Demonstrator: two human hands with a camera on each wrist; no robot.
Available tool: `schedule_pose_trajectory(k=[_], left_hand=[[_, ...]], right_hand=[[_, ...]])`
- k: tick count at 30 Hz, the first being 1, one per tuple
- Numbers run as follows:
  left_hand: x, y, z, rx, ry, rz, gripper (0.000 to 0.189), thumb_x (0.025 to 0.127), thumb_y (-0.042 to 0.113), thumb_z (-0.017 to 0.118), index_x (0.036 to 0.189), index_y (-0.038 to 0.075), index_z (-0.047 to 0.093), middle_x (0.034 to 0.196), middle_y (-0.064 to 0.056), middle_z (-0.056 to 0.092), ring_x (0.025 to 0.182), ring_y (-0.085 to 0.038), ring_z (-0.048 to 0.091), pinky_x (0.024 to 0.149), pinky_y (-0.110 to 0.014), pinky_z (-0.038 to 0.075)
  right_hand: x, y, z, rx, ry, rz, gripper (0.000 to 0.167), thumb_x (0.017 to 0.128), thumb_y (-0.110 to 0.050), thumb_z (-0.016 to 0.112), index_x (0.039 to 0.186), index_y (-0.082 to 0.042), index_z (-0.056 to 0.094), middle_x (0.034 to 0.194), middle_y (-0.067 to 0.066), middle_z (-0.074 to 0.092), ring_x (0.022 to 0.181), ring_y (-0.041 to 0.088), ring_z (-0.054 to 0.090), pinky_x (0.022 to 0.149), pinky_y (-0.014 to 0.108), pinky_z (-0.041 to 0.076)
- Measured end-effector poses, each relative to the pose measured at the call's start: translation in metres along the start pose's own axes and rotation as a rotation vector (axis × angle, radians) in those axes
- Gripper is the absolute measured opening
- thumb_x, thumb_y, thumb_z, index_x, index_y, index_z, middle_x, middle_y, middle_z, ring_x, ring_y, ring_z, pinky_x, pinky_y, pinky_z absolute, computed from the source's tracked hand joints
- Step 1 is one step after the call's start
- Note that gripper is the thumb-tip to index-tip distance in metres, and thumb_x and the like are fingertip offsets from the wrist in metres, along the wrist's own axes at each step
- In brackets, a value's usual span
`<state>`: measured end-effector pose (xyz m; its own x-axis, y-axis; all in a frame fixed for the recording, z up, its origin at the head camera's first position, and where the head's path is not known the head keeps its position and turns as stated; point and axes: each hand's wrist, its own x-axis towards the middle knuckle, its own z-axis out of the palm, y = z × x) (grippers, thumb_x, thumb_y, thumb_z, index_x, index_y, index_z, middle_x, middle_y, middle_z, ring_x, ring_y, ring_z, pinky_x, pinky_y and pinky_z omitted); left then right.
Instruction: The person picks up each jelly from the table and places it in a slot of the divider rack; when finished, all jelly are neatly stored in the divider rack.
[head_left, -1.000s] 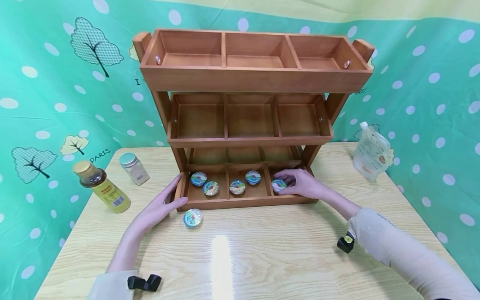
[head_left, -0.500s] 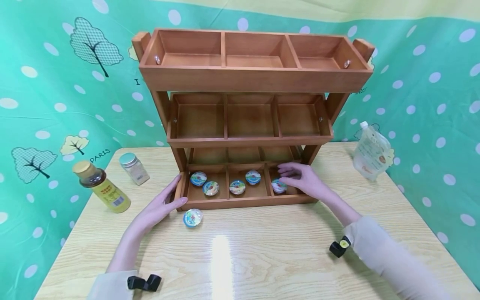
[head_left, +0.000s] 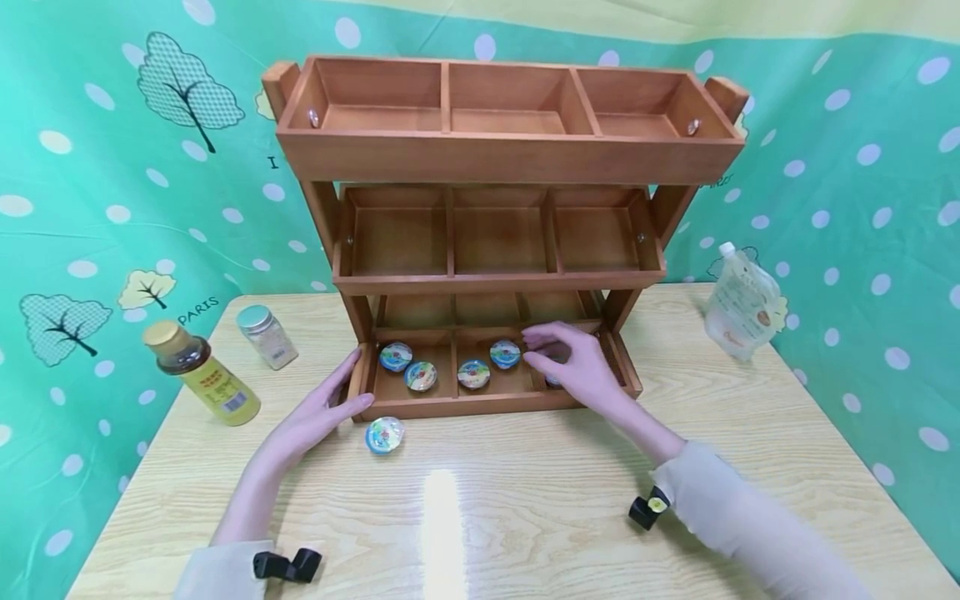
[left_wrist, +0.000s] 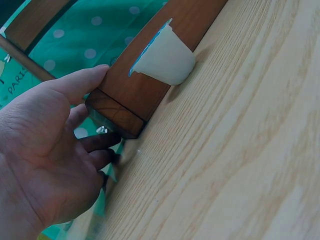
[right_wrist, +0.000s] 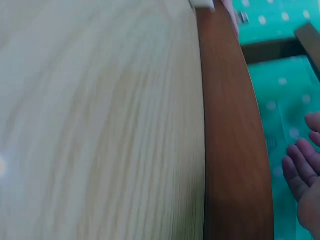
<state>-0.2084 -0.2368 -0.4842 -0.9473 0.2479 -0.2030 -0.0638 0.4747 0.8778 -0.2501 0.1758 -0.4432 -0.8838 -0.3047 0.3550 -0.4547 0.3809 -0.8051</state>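
Observation:
A brown three-tier wooden rack (head_left: pixel 480 160) stands on the table. My left hand (head_left: pixel 318 414) grips the left end of its bottom tray (head_left: pixel 480 406), thumb at the front corner. Beside that thumb, a foil-lidded jelly cup (head_left: pixel 385 436) lies on the table; in the left wrist view this white cup (left_wrist: pixel 167 57) leans against the tray front. Two jelly cups (head_left: pixel 421 377) lie in the left compartment and two more (head_left: pixel 474 375) in the middle one. My right hand (head_left: pixel 576 364) hovers empty over the right compartment, fingertips near the divider, partly hiding another jelly cup (head_left: pixel 552 382).
To the left stand a yellow-labelled bottle (head_left: pixel 217 383) and a small jar with a teal lid (head_left: pixel 268 337). A clear spouted pouch (head_left: pixel 742 304) stands at the back right. The rack's upper trays (head_left: pixel 498 283) overhang the bottom one.
My right hand has let go of the jelly cup in the right compartment, lifted off it and shifted left toward the middle compartment. The left hand has stayed in place.

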Motion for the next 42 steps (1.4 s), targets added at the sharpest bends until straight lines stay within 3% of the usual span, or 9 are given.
schedule_pose_trajectory(k=[5,9,19,25,31,35,37,42], left_hand=[[0.001,-0.001,-0.001,-0.005,-0.004,-0.008,0.087,0.102,0.044,0.061,0.166,0.037,0.003,0.176,-0.007,-0.002,0.162,-0.042,-0.002,0.127,-0.068,0.008],[0.001,-0.001,-0.001,-0.013,-0.010,-0.009,0.087,0.102,0.043,0.061,0.166,0.037,0.002,0.176,-0.007,-0.003,0.162,-0.043,-0.003,0.127,-0.068,0.008],[0.002,0.000,0.000,-0.024,-0.017,0.002,0.086,0.103,0.042,0.060,0.166,0.035,0.002,0.176,-0.006,-0.002,0.162,-0.042,-0.003,0.127,-0.069,0.007],[0.001,-0.001,-0.001,-0.020,-0.017,0.008,0.085,0.104,0.042,0.059,0.166,0.034,0.002,0.176,-0.005,-0.001,0.162,-0.042,-0.003,0.126,-0.070,0.007],[0.000,0.001,-0.001,-0.016,-0.015,0.010,0.086,0.103,0.043,0.060,0.166,0.036,0.003,0.176,-0.005,-0.001,0.162,-0.043,-0.002,0.126,-0.071,0.008],[0.000,0.001,-0.001,-0.010,-0.016,0.013,0.086,0.103,0.043,0.060,0.166,0.035,0.003,0.176,-0.006,-0.001,0.161,-0.044,-0.001,0.125,-0.072,0.010],[0.000,0.002,0.000,-0.011,-0.016,0.012,0.086,0.103,0.042,0.060,0.166,0.036,0.003,0.176,-0.007,-0.001,0.161,-0.044,-0.001,0.125,-0.072,0.010],[-0.001,0.002,-0.001,-0.018,-0.017,0.009,0.085,0.103,0.042,0.060,0.166,0.038,0.003,0.176,-0.005,-0.001,0.162,-0.043,-0.001,0.125,-0.071,0.010]], right_hand=[[0.002,-0.014,0.029,0.035,-0.073,-0.103,0.030,0.092,-0.011,0.078,0.121,-0.008,0.073,0.112,0.016,0.074,0.096,0.019,0.072,0.085,0.036,0.062],[0.003,-0.030,0.053,0.060,-0.170,-0.164,0.030,0.092,-0.012,0.077,0.122,-0.012,0.073,0.111,0.014,0.074,0.097,0.021,0.072,0.084,0.040,0.063],[0.005,-0.059,0.098,0.078,-0.408,-0.244,0.039,0.091,-0.010,0.079,0.127,-0.003,0.069,0.120,0.015,0.075,0.104,0.030,0.074,0.091,0.028,0.062],[0.005,-0.068,0.116,-0.039,-0.497,-0.243,0.045,0.091,-0.017,0.080,0.131,-0.001,0.067,0.124,0.014,0.075,0.110,0.025,0.075,0.096,0.025,0.060],[0.003,-0.073,0.128,-0.214,-0.511,-0.219,0.053,0.090,-0.030,0.082,0.135,-0.006,0.067,0.127,0.006,0.075,0.113,0.014,0.074,0.095,0.021,0.059],[0.001,-0.075,0.136,-0.341,-0.503,-0.216,0.056,0.087,-0.040,0.082,0.135,-0.015,0.069,0.128,-0.003,0.075,0.103,0.004,0.073,0.083,0.012,0.055],[0.001,-0.075,0.140,-0.368,-0.507,-0.203,0.056,0.087,-0.041,0.083,0.135,-0.016,0.069,0.126,-0.005,0.076,0.085,-0.001,0.069,0.071,0.009,0.050],[0.000,-0.075,0.148,-0.392,-0.520,-0.186,0.057,0.087,-0.040,0.083,0.137,-0.017,0.068,0.113,-0.008,0.078,0.053,-0.002,0.036,0.049,0.012,0.033]])
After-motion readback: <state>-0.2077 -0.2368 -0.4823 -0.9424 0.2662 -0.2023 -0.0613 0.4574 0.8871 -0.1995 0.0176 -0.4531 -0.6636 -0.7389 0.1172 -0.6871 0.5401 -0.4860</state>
